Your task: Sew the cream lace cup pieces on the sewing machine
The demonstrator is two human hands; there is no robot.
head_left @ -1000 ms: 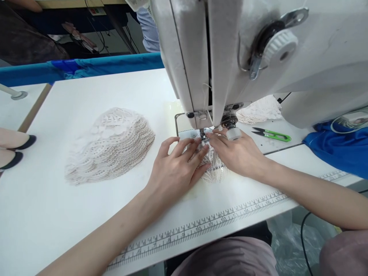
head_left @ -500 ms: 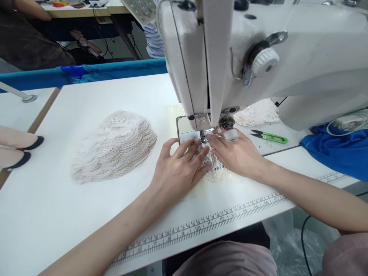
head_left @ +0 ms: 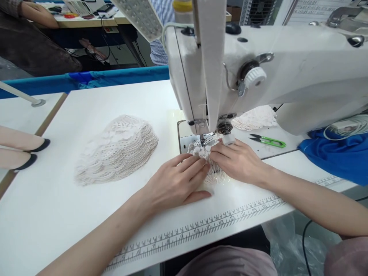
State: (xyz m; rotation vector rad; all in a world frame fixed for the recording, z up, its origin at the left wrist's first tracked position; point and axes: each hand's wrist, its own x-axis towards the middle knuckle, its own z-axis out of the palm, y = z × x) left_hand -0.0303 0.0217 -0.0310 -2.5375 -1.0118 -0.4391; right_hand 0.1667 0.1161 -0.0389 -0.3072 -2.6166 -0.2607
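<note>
Hand Placement: Lace Piece [head_left: 216,175] at Presser Foot [head_left: 202,140]

Both forearms cross the measuring scale [head_left: 198,232] at the front edge of the white table [head_left: 57,214]. The left hand [head_left: 179,180] is palm down, its bent fingers close together on the lace, its thumb spread apart. The right hand [head_left: 237,160] has its fingers bunched and bent over the lace; its thumb cannot be made out, so whether it pinches cannot be told. The lace piece lies under both sets of fingertips and the presser foot — its fringe shows between the hands. Bare tabletop separates the left hand from a lace stack [head_left: 117,153]. Right-side room is tighter: green snips [head_left: 268,141] lie just beyond the right hand — blue cloth [head_left: 336,155] lies farther right. The sewing machine [head_left: 188,84] overhangs the work. Teal fabric [head_left: 123,74] borders the far table edge.
</note>
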